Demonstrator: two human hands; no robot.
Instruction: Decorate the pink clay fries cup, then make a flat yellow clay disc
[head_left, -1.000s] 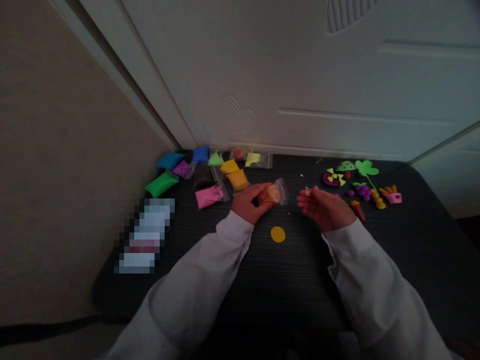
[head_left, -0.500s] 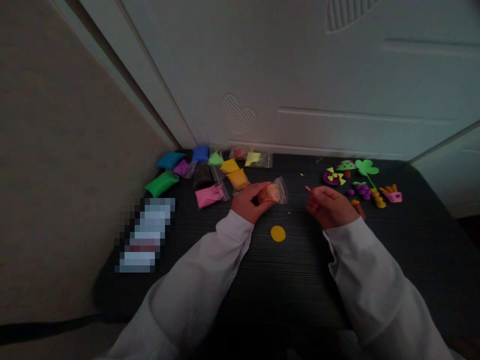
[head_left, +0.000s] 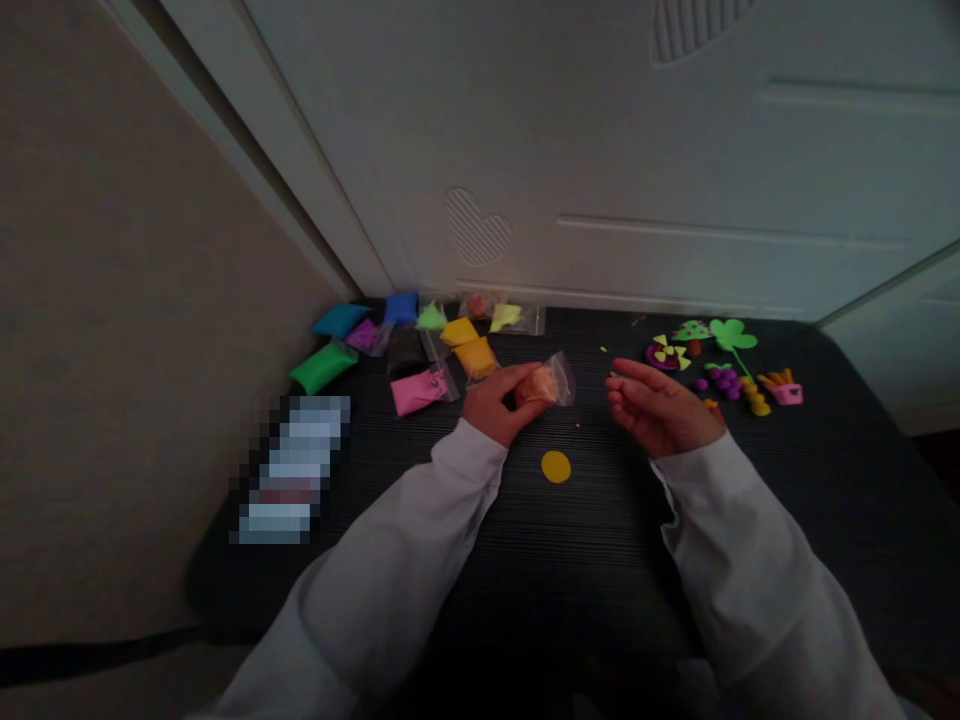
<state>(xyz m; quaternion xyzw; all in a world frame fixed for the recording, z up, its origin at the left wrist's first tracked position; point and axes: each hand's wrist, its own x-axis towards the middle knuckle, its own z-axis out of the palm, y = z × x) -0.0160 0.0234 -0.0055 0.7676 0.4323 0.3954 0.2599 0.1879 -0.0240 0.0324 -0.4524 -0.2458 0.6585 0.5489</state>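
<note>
My left hand [head_left: 501, 402] is closed around a clear zip bag of peach-coloured clay [head_left: 541, 384], its open-looking clear end pointing right. To the right, my right hand [head_left: 664, 405] hovers over the table with thumb and fingers closed on a tiny pinkish piece of clay [head_left: 613, 376], mostly hidden by the fingertips. Below and between the hands, a flat yellow clay disc [head_left: 556, 467] lies on the dark table. A tiny peach crumb [head_left: 577, 425] sits just above the disc.
Bags of coloured clay, among them a pink one [head_left: 418, 391] and a green one [head_left: 324, 367], lie at the back left. A blurred-out phone-like object [head_left: 292, 470] is nearer. Finished clay figures, including a green clover [head_left: 732, 335] and purple grapes [head_left: 724, 381], stand at right.
The right hand's fingers have shifted and loosened from a tight pinch, so less of the pinkish piece sticks out. The left hand and its bag have barely moved.
</note>
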